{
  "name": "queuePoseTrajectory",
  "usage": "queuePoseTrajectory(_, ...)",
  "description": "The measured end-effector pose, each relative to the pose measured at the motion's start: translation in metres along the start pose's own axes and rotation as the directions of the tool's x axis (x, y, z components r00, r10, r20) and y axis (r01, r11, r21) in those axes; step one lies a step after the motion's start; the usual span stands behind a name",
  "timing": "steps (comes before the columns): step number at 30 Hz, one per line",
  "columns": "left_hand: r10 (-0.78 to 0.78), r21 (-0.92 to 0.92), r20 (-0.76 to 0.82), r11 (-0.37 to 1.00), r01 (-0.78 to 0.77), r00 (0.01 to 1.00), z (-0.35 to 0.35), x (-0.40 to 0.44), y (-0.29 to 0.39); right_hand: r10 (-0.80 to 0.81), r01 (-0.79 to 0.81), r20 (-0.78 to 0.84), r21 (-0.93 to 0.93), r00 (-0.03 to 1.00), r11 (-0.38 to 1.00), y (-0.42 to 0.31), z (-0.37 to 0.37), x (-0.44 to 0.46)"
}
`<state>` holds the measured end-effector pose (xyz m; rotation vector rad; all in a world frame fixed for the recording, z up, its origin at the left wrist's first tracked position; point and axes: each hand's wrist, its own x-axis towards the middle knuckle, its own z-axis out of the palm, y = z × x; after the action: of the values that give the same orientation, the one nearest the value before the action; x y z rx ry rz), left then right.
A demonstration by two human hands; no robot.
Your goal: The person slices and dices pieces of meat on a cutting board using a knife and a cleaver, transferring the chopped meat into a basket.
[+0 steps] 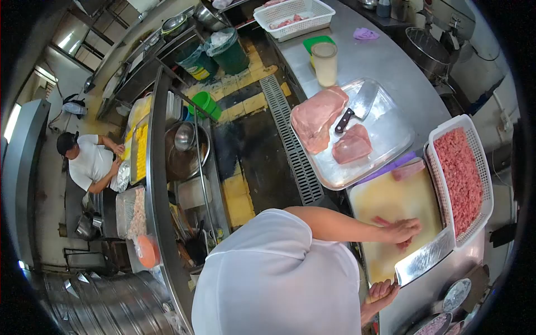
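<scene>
Steel cleaver [427,258] clamped in right grip [382,294]; left grip [405,229] bunched tight on red meat [382,221].

Your broad, shiny cleaver [427,259] is slanting along the pale board's [399,195] edge; raw pink meat [381,221] is poking out beneath your left hand [404,230]!

No text, number or sign is legible. On the bin [195,60], the yellow patch [199,72] is too small to read.
</scene>
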<state>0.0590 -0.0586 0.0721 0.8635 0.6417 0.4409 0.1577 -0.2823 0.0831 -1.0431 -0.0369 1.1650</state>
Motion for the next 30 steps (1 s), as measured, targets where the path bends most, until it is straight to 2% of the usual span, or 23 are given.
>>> queuePoseTrajectory(1, -0.115, -0.252, 0.108, 0.958, 0.139, 0.987, 0.004, 0.021, -0.021, 0.02, -0.02, 0.019, -0.01, 1.0, 1.0, 0.007, -0.007, 0.007)
queuePoseTrajectory(2, -0.227, -0.459, 0.214, 0.835, 0.303, 0.95, 0.007, 0.04, -0.041, 0.037, -0.036, 0.034, -0.019, 0.999, 0.999, 0.017, -0.014, 0.018)
queuePoseTrajectory(3, -0.083, -0.542, 0.288, 0.807, 0.234, 0.954, -0.007, 0.068, -0.077, 0.046, -0.045, 0.038, -0.027, 0.998, 0.999, 0.019, -0.023, 0.019)
queuePoseTrajectory(5, 0.211, -0.715, 0.413, 0.678, 0.172, 0.886, -0.038, 0.122, -0.146, 0.101, -0.1, -0.044, 0.006, 0.994, 0.995, 0.02, -0.016, 0.014)
queuePoseTrajectory(6, 0.254, -0.593, 0.427, 0.803, 0.056, 0.868, -0.049, 0.086, -0.095, 0.11, -0.107, -0.069, 0.044, 0.992, 0.993, 0.024, -0.022, 0.01)
queuePoseTrajectory(7, 0.297, -0.454, 0.439, 0.888, -0.076, 0.848, -0.061, 0.046, -0.039, 0.019, -0.012, 0.063, -0.108, 0.998, 0.994, 0.026, -0.028, 0.006)
queuePoseTrajectory(8, 0.257, -0.28, 0.285, 0.944, -0.176, 0.924, -0.074, 0.048, -0.036, -0.023, -0.056, -0.247, -0.306, 0.969, 0.951, 0.023, -0.013, 0.002)
queuePoseTrajectory(9, 0.207, -0.06, 0.117, 0.978, -0.201, 0.971, -0.089, 0.054, -0.035, -0.053, -0.057, -0.261, -0.396, 0.964, 0.917, 0.02, -0.013, 0.002)
queuePoseTrajectory(10, 0.152, 0.139, -0.05, 0.98, -0.144, 0.987, -0.104, 0.061, -0.037, -0.065, -0.047, -0.283, -0.371, 0.957, 0.927, 0.018, -0.013, -0.001)
queuePoseTrajectory(11, 0.16, 0.296, -0.07, 0.946, -0.133, 0.985, -0.101, 0.047, -0.013, 0.0, -0.081, -0.225, -0.35, 0.974, 0.933, 0.011, -0.009, -0.002)
queuePoseTrajectory(12, 0.086, 0.259, -0.037, 0.963, -0.074, 0.996, -0.097, 0.036, -0.002, 0.03, -0.063, -0.193, -0.164, 0.981, 0.984, 0.023, -0.022, 0.0)
queuePoseTrajectory(14, -0.148, -0.117, 0.037, 0.982, 0.151, 0.988, -0.07, 0.025, 0.0, 0.08, -0.08, 0.064, 0.005, 0.995, 0.997, 0.016, -0.003, -0.002)
queuePoseTrajectory(15, -0.194, -0.285, 0.177, 0.928, 0.239, 0.965, -0.052, 0.021, -0.002, 0.077, -0.094, 0.164, 0.099, 0.983, 0.991, 0.023, -0.005, 0.002)
queuePoseTrajectory(17, -0.208, -0.544, 0.425, 0.719, 0.432, 0.881, -0.021, 0.0, 0.0, 0.131, -0.188, 0.222, 0.26, 0.966, 0.947, 0.028, 0.005, 0.0)
queuePoseTrajectory(18, -0.202, -0.55, 0.347, 0.747, 0.373, 0.916, -0.004, -0.006, 0.005, 0.13, -0.181, 0.208, 0.25, 0.97, 0.951, 0.031, 0.004, 0.003)
queuePoseTrajectory(21, -0.064, -0.528, 0.498, 0.769, 0.361, 0.865, -0.031, 0.028, -0.01, 0.078, -0.095, 0.124, 0.135, 0.989, 0.986, 0.034, 0.0, -0.001)
queuePoseTrajectory(23, -0.176, -0.379, 0.39, 0.864, 0.332, 0.904, -0.05, 0.038, 0.019, 0.04, -0.047, 0.085, 0.081, 0.996, 0.996, 0.03, -0.005, -0.004)
queuePoseTrajectory(24, -0.156, -0.139, 0.264, 0.97, 0.198, 0.952, -0.053, 0.041, 0.023, 0.027, -0.034, 0.077, 0.086, 0.997, 0.996, 0.029, -0.008, -0.008)
queuePoseTrajectory(25, -0.091, 0.126, 0.15, 0.989, 0.072, 0.985, -0.054, 0.042, 0.024, 0.017, -0.023, 0.067, 0.091, 0.998, 0.996, 0.029, -0.011, -0.013)
queuePoseTrajectory(26, 0.018, 0.391, 0.064, 0.92, -0.041, 0.998, -0.054, 0.045, 0.024, 0.034, -0.036, 0.021, 0.106, 0.999, 0.994, 0.03, -0.013, -0.014)
queuePoseTrajectory(28, -0.084, 0.364, 0.113, 0.931, 0.038, 0.99, -0.057, 0.047, 0.014, 0.093, -0.098, 0.031, 0.28, 0.995, 0.955, 0.038, -0.017, -0.016)
queuePoseTrajectory(29, -0.18, 0.168, 0.158, 0.974, 0.154, 0.971, -0.049, 0.042, 0.01, 0.109, -0.106, 0.004, 0.287, 0.994, 0.952, 0.045, -0.015, -0.014)
queuePoseTrajectory(30, -0.285, -0.021, 0.241, 0.954, 0.298, 0.928, -0.038, 0.038, 0.003, 0.146, -0.122, -0.068, 0.277, 0.987, 0.953, 0.038, 0.001, -0.018)
